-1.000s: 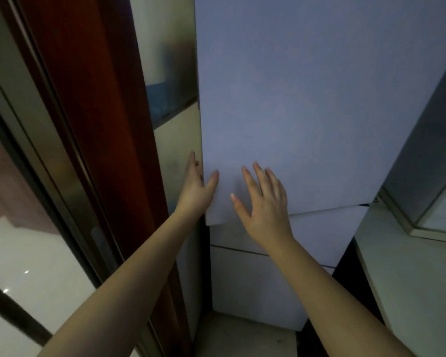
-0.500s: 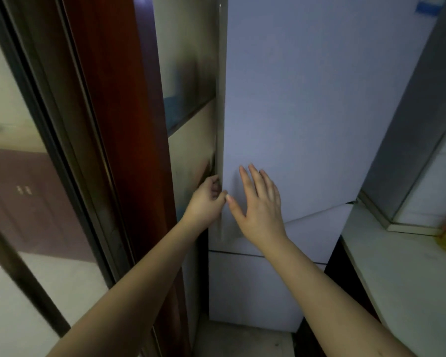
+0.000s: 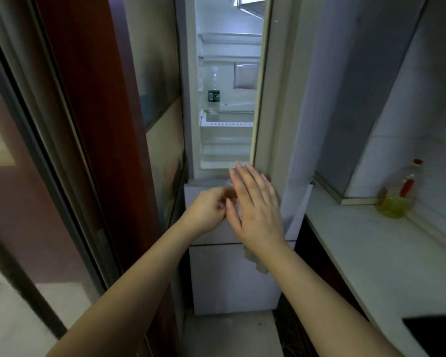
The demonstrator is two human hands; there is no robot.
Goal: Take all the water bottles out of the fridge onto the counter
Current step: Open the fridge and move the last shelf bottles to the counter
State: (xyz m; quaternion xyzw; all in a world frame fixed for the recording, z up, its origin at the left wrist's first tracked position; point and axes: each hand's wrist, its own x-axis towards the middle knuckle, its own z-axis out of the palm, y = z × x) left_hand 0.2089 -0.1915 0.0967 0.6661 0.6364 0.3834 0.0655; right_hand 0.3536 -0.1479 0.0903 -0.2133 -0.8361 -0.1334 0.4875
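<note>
Fridge door (image 3: 281, 99) ajar, centre frame; one water bottle (image 3: 213, 95) upright inside. Right hand (image 3: 258, 210) spread flat; left hand (image 3: 209, 210) loosely curled, empty. Worktop (image 3: 371, 253) right.

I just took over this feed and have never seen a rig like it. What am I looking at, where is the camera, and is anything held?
There is no machine here: a person works with bare hands, and the one camera sits on their head, looking forward and down. The fridge door stands partly open. Inside, one water bottle stands upright on a shelf. The left hand is loosely curled and the right hand is open flat, both in front of the fridge; neither holds anything. The counter on the right carries only an oil bottle against the wall.
</note>
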